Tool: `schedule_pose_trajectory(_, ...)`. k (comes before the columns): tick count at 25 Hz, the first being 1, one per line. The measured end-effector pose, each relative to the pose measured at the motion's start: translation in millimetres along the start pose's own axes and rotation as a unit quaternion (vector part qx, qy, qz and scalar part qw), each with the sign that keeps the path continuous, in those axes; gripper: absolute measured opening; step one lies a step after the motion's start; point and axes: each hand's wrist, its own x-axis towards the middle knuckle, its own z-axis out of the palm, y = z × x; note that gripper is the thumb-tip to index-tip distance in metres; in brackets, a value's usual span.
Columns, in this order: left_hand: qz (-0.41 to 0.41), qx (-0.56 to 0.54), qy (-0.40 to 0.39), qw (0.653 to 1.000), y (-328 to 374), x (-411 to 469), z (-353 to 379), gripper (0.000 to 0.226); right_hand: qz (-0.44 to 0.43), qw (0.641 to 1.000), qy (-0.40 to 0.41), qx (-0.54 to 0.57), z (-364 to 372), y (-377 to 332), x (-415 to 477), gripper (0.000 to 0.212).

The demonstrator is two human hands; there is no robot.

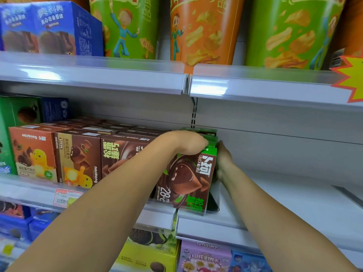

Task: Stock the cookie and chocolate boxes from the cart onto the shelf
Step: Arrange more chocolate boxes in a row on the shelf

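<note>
L hand (184,142) grips 1 green box (188,179), R hand (222,160) presses it; 3 brown boxes (78,156).

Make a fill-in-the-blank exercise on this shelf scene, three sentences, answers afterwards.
1. The left hand grips the top of the green-and-brown chocolate box, while the right hand touches its ____ side.
2. On the upper grey shelf, the tall orange crisp tube stands between two ____ tubes.
3. The blue cardboard boxes stand at that shelf's ____ end.

Missing words: right; green; left.
</note>
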Motion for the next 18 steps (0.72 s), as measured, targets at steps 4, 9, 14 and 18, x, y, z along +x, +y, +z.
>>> schedule_pose_trajectory(4, -0.007, -0.006, 0.009, 1.000, -3.6, -2.4, 1.0, 0.045, -0.013, 1.000, 0.017, 0.000, 5.6, 4.9, 0.7, 0.046)
schedule_pose_trajectory(9, -0.010, -0.026, 0.014, 0.999, -7.9, 5.9, 2.5, 0.041, -0.001, 1.000, 0.027, -0.009, -6.0, 17.6, 7.9, 0.055)
schedule_pose_trajectory(14, -0.044, -0.102, 0.042, 0.993, -2.4, 6.3, 1.0, 0.041, -0.012, 0.998, 0.003, -0.067, -2.1, 15.6, 4.8, 0.057)
schedule_pose_trajectory(18, 0.034, -0.102, -0.013, 0.994, -15.8, -10.3, -7.6, 0.076, -0.094, 0.981, -0.010, -0.170, -2.7, 1.0, -5.2, 0.042)
